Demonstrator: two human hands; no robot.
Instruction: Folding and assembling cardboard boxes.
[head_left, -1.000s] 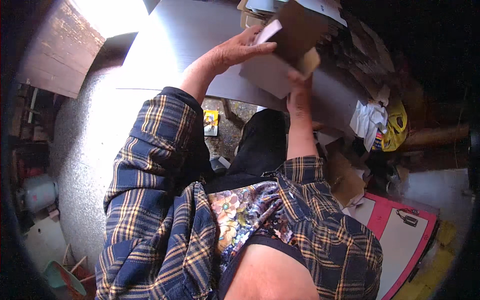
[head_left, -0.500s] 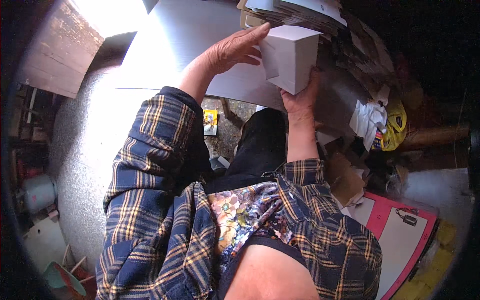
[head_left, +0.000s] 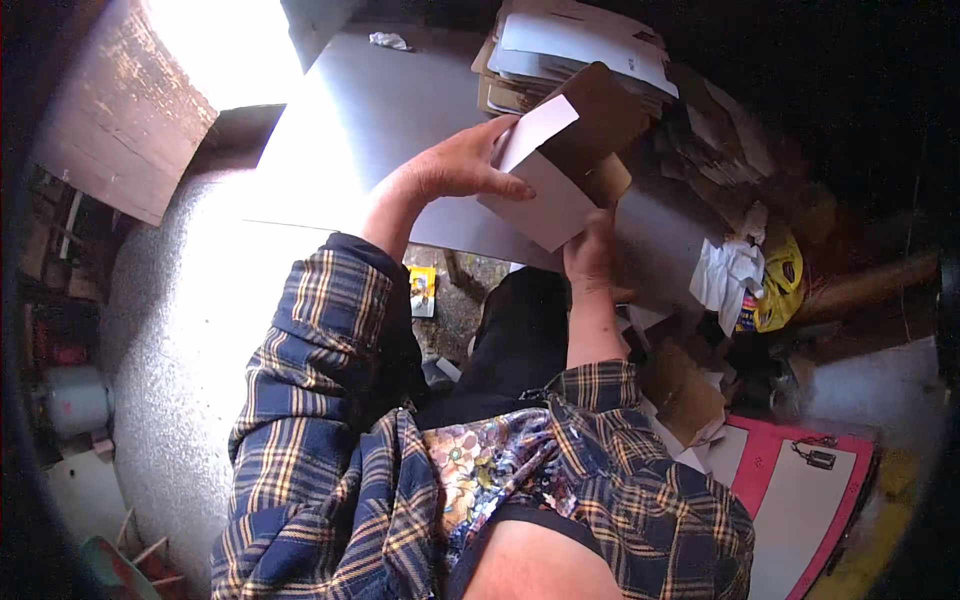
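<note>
A small cardboard box, white outside and brown inside, is held tilted over the grey tabletop. Its open end, with brown flaps spread, points up and to the right. My left hand grips the left side, thumb lying across the near white face and fingers behind the upper edge. At the lower right corner my right hand holds the box; its fingers are slightly blurred and partly hidden. Just beyond the box rises a stack of flat cardboard blanks.
Crumpled white paper lies at the table's far side. To the right are more dark cardboard pieces, a yellow bag with white paper, and cardboard scraps. A pink-edged board lies lower right; a yellow packet is on the floor.
The box has been turned so that its open, flapped end shows, and it sits lower in view. My left hand has closed onto its side; my right hand has moved down slightly.
</note>
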